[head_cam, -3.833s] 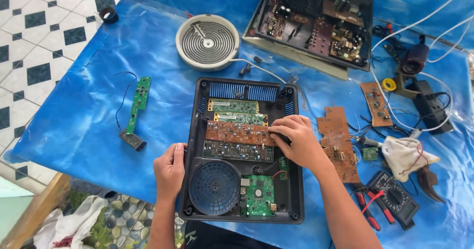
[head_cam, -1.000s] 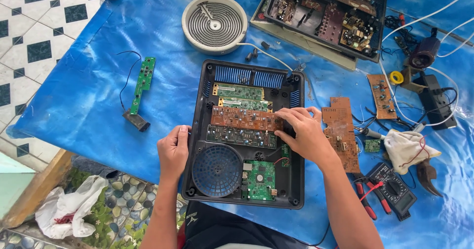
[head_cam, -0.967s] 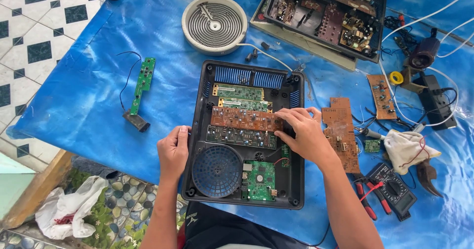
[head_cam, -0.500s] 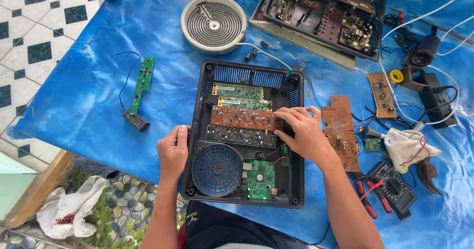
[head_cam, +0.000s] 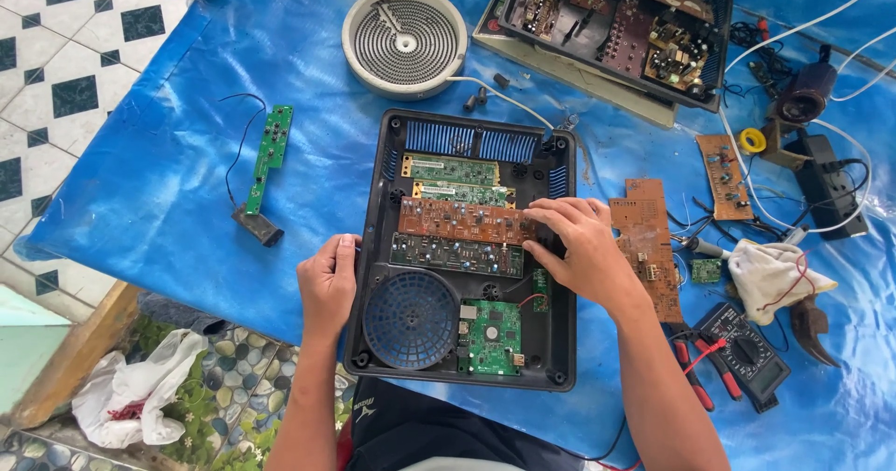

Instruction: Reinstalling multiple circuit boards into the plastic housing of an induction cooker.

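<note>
Gripping black case (head_cam: pixel 375 275) edge w/ left hand (head_cam: pixel 327 284), right hand (head_cam: pixel 579 247) fingers flat on brown board (head_cam: pixel 457 221)

Bright, even daylight fills the scene, strongest over the far right corner of the blue tarp (head_cam: pixel 187 182), where its wrinkled plastic throws pale glare. Shadows are soft and short, falling close under the black casing (head_cam: pixel 560 340) and the round heating coil (head_cam: pixel 403 40). Focus is sharp across the middle. Straight lines bow slightly toward the edges, a mild wide-angle distortion. No motion blur shows.
</note>
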